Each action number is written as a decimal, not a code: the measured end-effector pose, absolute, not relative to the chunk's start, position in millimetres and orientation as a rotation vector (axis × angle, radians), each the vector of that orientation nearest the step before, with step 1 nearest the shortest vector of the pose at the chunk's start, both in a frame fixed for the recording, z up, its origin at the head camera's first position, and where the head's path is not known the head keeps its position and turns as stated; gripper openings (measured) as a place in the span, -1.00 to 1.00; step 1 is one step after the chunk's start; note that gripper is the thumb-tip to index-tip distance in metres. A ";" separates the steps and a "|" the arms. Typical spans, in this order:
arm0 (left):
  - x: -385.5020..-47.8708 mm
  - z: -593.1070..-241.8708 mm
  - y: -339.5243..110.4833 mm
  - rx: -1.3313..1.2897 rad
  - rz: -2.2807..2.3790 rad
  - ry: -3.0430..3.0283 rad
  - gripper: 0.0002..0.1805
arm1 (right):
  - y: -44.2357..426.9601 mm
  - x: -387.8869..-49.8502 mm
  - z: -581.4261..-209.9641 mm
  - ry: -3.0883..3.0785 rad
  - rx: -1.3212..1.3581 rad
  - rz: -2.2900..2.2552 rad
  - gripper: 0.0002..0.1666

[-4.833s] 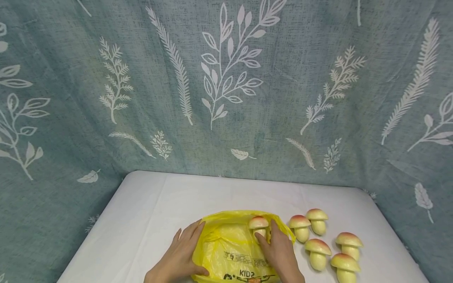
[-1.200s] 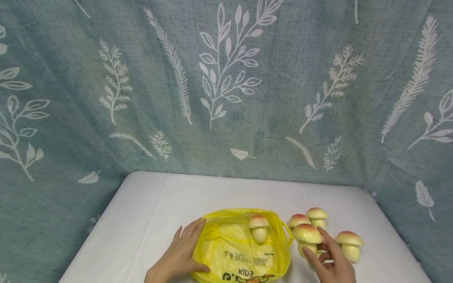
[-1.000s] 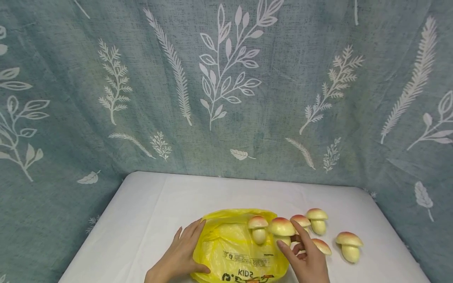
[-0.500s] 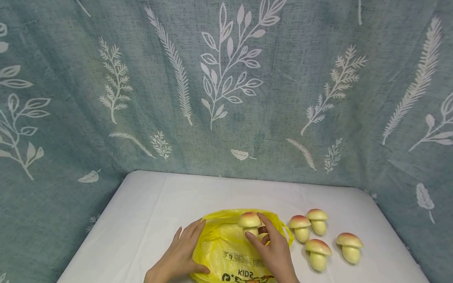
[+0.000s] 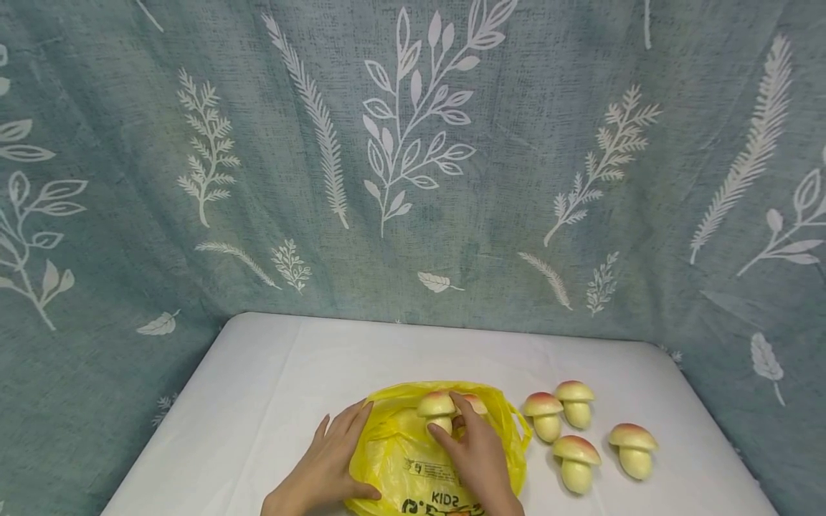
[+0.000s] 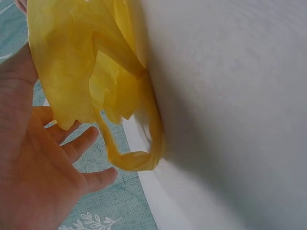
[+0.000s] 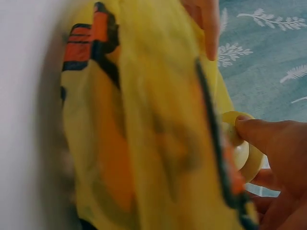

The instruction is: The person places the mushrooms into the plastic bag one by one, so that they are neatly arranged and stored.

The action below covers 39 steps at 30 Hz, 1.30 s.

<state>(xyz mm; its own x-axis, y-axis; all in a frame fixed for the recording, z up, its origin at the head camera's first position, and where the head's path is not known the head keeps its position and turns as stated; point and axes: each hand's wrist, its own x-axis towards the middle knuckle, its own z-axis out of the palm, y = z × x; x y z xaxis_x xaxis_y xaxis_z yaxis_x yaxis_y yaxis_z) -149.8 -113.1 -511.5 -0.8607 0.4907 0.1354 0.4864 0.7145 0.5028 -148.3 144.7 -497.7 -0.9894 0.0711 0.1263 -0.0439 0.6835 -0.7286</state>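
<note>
The left hand [image 5: 329, 459], fingers spread, touches a crinkled yellow plastic bag [image 5: 390, 462] with dark print; at its mouth, the right hand [image 5: 480, 455] pinches a glossy pale-yellow mushroom [image 5: 435, 405] with a domed, red-tinged cap. Four similar mushrooms [image 5: 576, 451] lie farther right.

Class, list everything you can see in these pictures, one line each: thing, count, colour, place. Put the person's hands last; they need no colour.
cloth: one, blue-green with white leaf prints, behind the table and along its sides
table: one, white, under the bag and the loose mushrooms
bag: one, yellow with black and orange print, on the table near its front edge
loose mushrooms: four, pale yellow with reddish cap tops, on the table right of the bag
bagged mushroom: one, same colours, inside the bag, partly hidden
held mushroom: one, same colours, over the bag's opening
left hand: one, against the bag's left side
right hand: one, holding the held mushroom
</note>
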 end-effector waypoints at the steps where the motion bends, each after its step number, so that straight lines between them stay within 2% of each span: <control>1: -149.7 -511.7 -113.2 0.829 0.850 2.900 0.41 | 144.0 -148.9 -498.6 -2.753 -0.023 1.176 -0.21; 39: -148.8 -510.1 -114.0 0.846 0.848 2.897 0.40 | 139.0 -164.6 -515.4 -2.825 0.042 0.953 -0.18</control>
